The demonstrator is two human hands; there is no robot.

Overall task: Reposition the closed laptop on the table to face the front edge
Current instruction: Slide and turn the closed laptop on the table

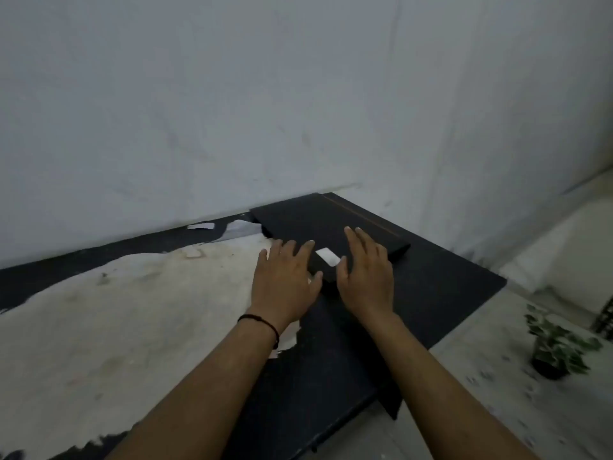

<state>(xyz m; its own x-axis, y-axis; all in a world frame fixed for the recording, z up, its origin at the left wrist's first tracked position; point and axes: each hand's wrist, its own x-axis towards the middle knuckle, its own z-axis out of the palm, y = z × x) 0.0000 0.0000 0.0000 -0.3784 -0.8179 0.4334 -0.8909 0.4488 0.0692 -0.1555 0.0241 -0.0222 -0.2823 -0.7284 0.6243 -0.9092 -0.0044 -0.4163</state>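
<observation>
Rising behind everything, a pale wall [265,94] meets the far edge of a black table [447,293] whose top is worn to a whitish patch on the left. The closed laptop [315,224] lies at the table's far right corner, turned at an angle to the wall. Both hands rest flat near its closest corner, fingers loosely spread: the left hand [285,277] and right hand [366,270] flank 1 white sticker [327,256]. A potted plant [557,343] stands on the floor at right
</observation>
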